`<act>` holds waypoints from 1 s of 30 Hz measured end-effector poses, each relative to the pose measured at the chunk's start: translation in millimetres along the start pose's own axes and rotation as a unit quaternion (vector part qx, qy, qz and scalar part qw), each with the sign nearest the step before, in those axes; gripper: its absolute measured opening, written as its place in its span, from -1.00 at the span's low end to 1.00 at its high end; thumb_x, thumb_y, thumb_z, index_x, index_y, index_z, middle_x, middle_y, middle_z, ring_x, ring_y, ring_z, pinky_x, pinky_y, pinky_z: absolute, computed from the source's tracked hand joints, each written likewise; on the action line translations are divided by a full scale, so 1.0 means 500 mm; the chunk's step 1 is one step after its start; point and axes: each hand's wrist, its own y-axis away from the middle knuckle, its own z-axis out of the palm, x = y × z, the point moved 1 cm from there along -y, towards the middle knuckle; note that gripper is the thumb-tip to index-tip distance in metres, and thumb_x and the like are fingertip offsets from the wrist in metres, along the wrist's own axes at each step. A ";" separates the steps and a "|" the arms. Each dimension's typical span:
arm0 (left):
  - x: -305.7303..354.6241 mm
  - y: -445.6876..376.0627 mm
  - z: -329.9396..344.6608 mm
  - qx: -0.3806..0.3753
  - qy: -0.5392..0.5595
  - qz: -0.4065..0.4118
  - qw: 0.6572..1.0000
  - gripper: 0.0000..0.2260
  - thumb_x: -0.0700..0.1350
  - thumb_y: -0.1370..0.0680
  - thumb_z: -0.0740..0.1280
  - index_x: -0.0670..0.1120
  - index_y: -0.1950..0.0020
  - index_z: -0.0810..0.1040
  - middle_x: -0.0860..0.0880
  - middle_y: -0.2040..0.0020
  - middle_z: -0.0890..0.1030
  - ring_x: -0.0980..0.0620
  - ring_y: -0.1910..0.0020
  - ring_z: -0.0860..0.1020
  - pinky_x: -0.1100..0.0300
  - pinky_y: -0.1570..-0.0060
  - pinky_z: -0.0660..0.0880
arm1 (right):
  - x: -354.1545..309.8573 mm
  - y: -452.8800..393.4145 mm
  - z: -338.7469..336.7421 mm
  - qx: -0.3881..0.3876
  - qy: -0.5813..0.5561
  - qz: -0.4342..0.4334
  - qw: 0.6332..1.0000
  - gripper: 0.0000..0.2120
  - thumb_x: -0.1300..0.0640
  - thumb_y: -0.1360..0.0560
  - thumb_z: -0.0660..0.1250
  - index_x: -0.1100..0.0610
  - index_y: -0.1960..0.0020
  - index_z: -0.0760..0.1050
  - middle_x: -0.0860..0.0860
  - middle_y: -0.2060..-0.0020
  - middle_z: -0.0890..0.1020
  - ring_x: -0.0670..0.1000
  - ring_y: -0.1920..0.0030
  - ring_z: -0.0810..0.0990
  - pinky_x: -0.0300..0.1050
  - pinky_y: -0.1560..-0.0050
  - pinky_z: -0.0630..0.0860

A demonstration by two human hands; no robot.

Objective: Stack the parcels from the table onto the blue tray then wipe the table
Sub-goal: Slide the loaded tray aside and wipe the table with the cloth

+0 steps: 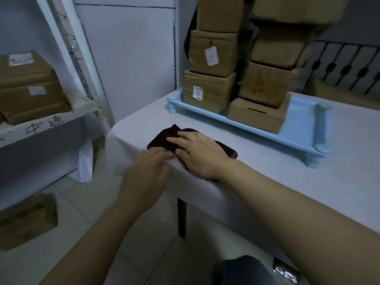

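Pressing dark cloth (164,136) at table (267,171) edge

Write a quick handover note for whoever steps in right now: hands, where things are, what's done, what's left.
Right hand: flat, fingers straight, pressing the dark folded cloth onto the table covered in white cloth, near its front-left corner.
Left hand: open at the table's front edge, fingertips by the cloth.
Brown cardboard parcels: stacked in two columns on the light blue plastic tray at the table's back.
Done: no parcels remain on the visible tabletop.
Left: wipe the table.
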 end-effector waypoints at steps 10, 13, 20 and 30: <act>0.256 0.007 0.092 -0.045 -0.072 0.086 0.993 -0.63 0.11 -0.48 0.23 -0.14 -0.05 0.62 -0.17 -0.07 0.60 -0.24 -0.08 0.53 -0.08 -0.12 0.44 | 0.204 0.538 -0.089 0.026 0.014 0.170 0.985 -0.48 -0.14 -0.60 -0.03 -0.20 -0.55 0.17 -0.09 -0.58 0.20 0.02 -0.57 0.13 -0.06 -0.57 0.03; 0.388 0.033 0.184 -0.127 -0.017 0.213 0.969 -0.46 0.18 -0.49 0.13 -0.15 -0.23 0.60 -0.15 -0.31 0.55 -0.17 -0.32 0.49 0.01 -0.38 0.31 | 0.314 0.699 -0.118 0.067 0.048 0.305 0.949 -0.50 -0.14 -0.63 -0.03 -0.15 -0.56 0.18 -0.05 -0.58 0.18 0.07 -0.58 0.10 0.02 -0.57 0.04; 0.655 0.033 0.353 -0.305 -0.059 0.311 0.898 -0.47 0.12 -0.66 0.09 0.09 -0.61 0.06 0.02 -0.62 0.02 0.04 -0.60 -0.04 0.08 -0.55 -0.13 | 0.345 0.799 -0.123 0.119 0.073 0.435 0.889 -0.47 -0.09 -0.65 0.07 -0.13 -0.60 0.06 0.09 -0.59 0.14 0.20 -0.57 0.10 0.13 -0.55 0.05; 0.693 0.057 0.376 -0.277 -0.114 0.294 0.908 -0.55 0.19 -0.62 0.07 0.22 -0.52 0.26 0.08 -0.57 0.23 0.03 -0.56 0.16 0.03 -0.48 0.17 | 0.425 1.049 -0.156 0.179 0.083 0.528 0.826 -0.54 0.03 -0.65 0.09 -0.10 -0.55 0.22 0.01 -0.56 0.23 0.13 -0.54 0.20 0.03 -0.51 0.14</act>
